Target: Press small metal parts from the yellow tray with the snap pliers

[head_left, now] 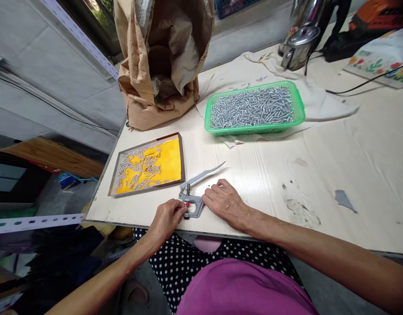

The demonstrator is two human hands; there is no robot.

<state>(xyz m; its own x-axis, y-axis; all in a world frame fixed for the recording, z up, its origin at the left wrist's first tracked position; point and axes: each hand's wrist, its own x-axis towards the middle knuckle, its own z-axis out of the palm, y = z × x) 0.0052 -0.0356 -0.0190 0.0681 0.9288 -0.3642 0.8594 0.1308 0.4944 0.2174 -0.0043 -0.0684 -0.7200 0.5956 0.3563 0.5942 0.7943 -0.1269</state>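
A small grey hand press [194, 195] with a long raised lever stands at the table's front edge. My left hand [167, 218] is pinched at its jaw, by a red part; what the fingertips hold is too small to make out. My right hand [223, 201] lies knuckles up just right of the press, fingers curled near its body. A yellow tray [168, 162] with several small screws lies to the left behind the press. Farther back stands a green basket [298, 105] full of screws.
A brown paper sack [158, 61] stands at the back left. A white cloth [323, 103] lies under the basket. Metal pots [298, 46], a black cable [362, 85] and a flowered mat [382, 61] are at the back right. The table edge [99, 183] drops off to the left.
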